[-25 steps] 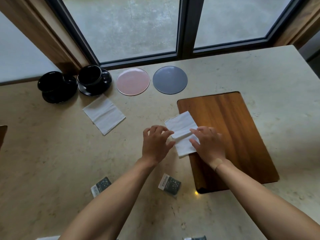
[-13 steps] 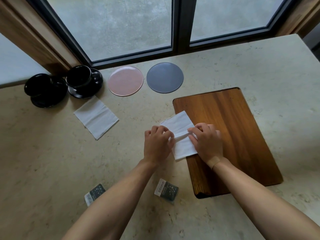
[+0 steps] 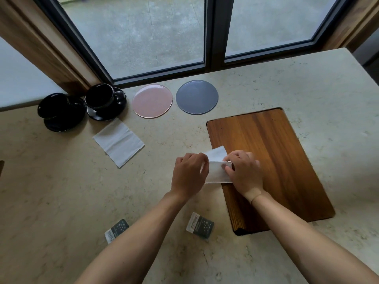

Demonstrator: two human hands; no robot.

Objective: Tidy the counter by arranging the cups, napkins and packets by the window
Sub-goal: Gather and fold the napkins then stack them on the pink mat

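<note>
Two hands are engaged on one white napkin [image 3: 215, 171] at the near left edge of the wooden board [image 3: 272, 160]. The left hand [image 3: 188, 175] pinches the napkin's left end between fingers and thumb; the right hand [image 3: 244, 173] is closed on its right end. The sheet is raised and doubled over along a fold line between them, partly over the board and partly over the counter [image 3: 61, 201].

Judged status: partly complete. Two black cups on saucers, one [image 3: 100, 99] beside the other [image 3: 54, 106], already stand at the window, with a pink disc [image 3: 152, 101] and a grey disc [image 3: 196, 97] in line to their right. A second napkin [image 3: 119, 141] lies flat just in front of the cups. Outstanding: the napkin in hand, and two dark packets, one [image 3: 200, 225] near the board's corner, one [image 3: 116, 232] partly covered by the left forearm.

Packet lettering is illegible. The fingertips under the fold are hidden.
</note>
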